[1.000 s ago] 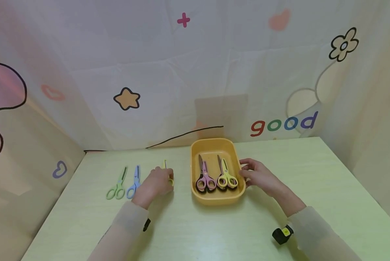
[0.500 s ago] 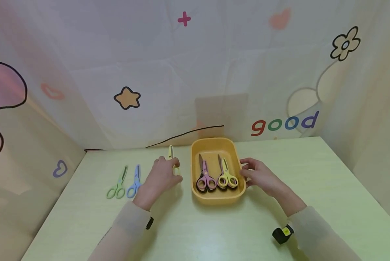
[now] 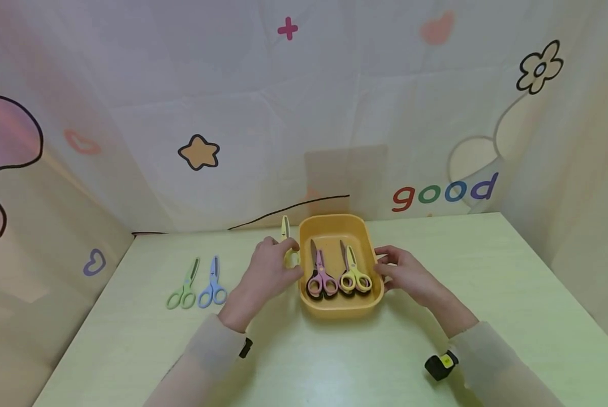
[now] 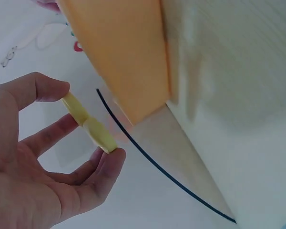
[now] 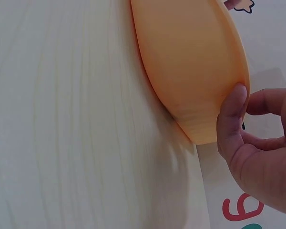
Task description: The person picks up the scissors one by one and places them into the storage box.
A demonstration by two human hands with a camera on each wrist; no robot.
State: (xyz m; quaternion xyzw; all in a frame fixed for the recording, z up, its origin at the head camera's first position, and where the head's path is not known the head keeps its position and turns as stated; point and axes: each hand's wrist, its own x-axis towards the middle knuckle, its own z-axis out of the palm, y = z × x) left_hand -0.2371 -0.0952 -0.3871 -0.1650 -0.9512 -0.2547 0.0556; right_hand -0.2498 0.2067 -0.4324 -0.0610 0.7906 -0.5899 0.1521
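My left hand [image 3: 270,265] holds a pair of pale yellow scissors [image 3: 285,228] in the air by the handles, blades pointing away. In the left wrist view, thumb and fingertips pinch the edges of the yellow handles [image 4: 99,134]. The hand is right beside the left rim of an orange-yellow plastic tray [image 3: 334,313]. Pink scissors [image 3: 319,261] and another yellow pair [image 3: 351,261] lie inside, each over a darker-handled pair. At the tray's right side my right hand [image 3: 405,274] grips the rim, its thumb [image 5: 232,112] against the outer wall.
Green scissors [image 3: 188,285] and blue scissors [image 3: 214,282] lie side by side on the left of the pale table [image 3: 314,362]. A printed cloth [image 3: 242,124] hangs right behind the table's back edge, close to the tray.
My left hand has lifted the yellow scissors off the table and carried them right, up to the tray's left rim. My right hand and the tray have stayed in place.
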